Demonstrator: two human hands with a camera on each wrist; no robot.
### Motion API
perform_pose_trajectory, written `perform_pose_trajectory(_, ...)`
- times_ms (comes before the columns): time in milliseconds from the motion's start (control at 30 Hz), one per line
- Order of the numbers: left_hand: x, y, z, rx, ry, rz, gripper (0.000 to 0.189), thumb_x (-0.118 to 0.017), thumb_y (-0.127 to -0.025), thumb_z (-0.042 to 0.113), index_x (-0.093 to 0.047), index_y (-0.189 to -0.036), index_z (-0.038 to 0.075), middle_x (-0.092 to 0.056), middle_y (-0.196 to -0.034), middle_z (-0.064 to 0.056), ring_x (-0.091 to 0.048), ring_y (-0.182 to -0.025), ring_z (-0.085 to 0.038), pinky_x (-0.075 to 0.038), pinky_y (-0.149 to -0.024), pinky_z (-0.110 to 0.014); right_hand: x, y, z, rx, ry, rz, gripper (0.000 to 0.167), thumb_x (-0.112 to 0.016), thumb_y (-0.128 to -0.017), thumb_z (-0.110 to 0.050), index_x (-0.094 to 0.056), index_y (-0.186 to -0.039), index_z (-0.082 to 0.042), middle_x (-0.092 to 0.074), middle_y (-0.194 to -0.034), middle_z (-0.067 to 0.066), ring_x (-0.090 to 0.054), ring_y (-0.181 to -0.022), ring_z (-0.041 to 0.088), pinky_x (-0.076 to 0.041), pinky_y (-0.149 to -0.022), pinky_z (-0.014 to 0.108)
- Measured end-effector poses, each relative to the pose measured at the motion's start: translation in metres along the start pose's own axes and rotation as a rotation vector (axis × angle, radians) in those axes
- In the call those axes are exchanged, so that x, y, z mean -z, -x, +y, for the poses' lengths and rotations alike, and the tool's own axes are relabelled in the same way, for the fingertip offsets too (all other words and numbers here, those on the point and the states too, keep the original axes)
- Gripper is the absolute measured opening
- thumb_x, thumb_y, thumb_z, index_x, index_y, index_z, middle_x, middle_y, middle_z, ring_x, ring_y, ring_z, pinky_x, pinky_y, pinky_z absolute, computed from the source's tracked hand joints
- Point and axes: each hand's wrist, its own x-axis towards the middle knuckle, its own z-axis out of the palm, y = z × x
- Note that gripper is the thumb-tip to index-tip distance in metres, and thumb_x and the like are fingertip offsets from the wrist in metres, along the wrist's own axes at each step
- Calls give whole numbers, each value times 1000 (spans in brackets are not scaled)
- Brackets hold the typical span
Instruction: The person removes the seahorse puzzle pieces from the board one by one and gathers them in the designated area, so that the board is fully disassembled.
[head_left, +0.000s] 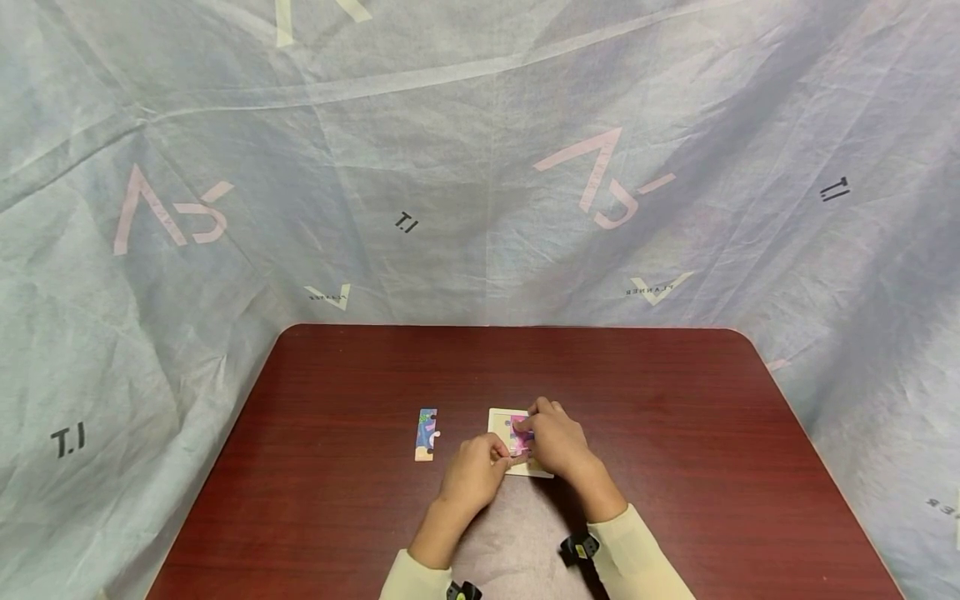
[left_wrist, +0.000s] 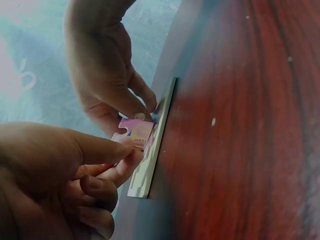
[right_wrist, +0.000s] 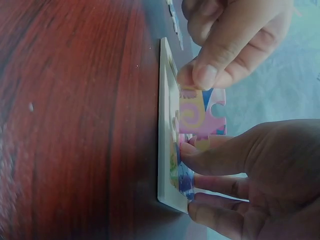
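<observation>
Between thumb and fingertips, my left hand (head_left: pixel 472 473) pinches a pink and yellow jigsaw piece (right_wrist: pixel 192 111), tilted up from the pale puzzle tray (left_wrist: pixel 144 186). My right hand (head_left: pixel 558 439) is across from it, over the tray's right side. In the right wrist view its thumb and fingers grip the lower edge of the pink piece and the blue jigsaw pieces (right_wrist: pixel 185 177) beside it. Those blue pieces are partly hidden by the right fingers. In the head view both hands cover much of the tray.
Left of the tray, a strip of joined blue jigsaw pieces (head_left: pixel 425 435) lies on the dark red table (head_left: pixel 337 383). Grey printed cloth (head_left: pixel 450 167) hangs behind the table and along both sides.
</observation>
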Motion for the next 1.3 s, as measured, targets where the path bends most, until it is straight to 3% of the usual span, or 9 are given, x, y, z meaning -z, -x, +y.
perform_pose_trajectory(167,6,1,-2,1,35,-42,9,-79,-91,11,-71,-94,14,-70,-79,5,-52,-63,-2,-42,-57,-24,0,0,-1,-1,-2,2,34,-83,-84,-6,-84,-114,-22,-64,-111,1,-60,-110,24,-57,-70,50)
perform_pose_trajectory(333,9,1,-3,-17,57,-49,24,-70,-89,2,-78,-111,10,-67,-76,5,-41,-55,-1,-37,-51,-22,-1,0,-1,-5,5,-3,32,-83,-85,-7,-84,-113,-22,-64,-112,1,-61,-110,24,-57,-71,49)
perform_pose_trajectory(633,8,1,-8,7,69,-36,17,-71,-91,7,-80,-103,13,-66,-73,7,-44,-53,1,-39,-49,-22,-1,-1,-1,-7,5,-13,31,-83,-87,-8,-84,-114,-23,-65,-115,1,-60,-111,24,-57,-73,50)
perform_pose_trajectory(867,11,1,-10,-9,56,9,9,-78,-89,8,-81,-83,16,-74,-76,6,-55,-65,0,-45,-58,-21,-2,-1,0,-6,8,-22,32,-84,-87,-12,-83,-117,-23,-65,-118,3,-60,-113,25,-58,-72,50)
perform_pose_trajectory(1300,19,3,-11,-12,-67,40,7,-79,-93,16,-81,-87,17,-76,-91,1,-71,-82,-16,-53,-65,-31,-1,-1,0,-2,10,-17,31,-83,-87,-8,-84,-114,-22,-64,-114,2,-60,-110,24,-57,-72,49)
